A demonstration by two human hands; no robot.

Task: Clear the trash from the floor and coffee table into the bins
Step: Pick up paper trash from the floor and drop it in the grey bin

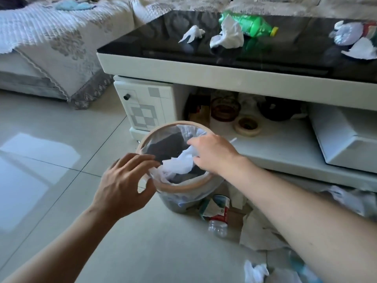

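While the right hand's fingers pinch a crumpled white tissue over the bin mouth, apparently to drop it in, the left hand curls loosely, fingers apart, at the rim's nine o'clock, seemingly steadying it. The tissue's long axis runs from eight to two o'clock. A green bottle on the worktop points its cap to four o'clock.

2 bare forearms, no sleeves; left hand and right hand ungloved, ringless.

Green bottle, yellow cap, glossy black tabletop.
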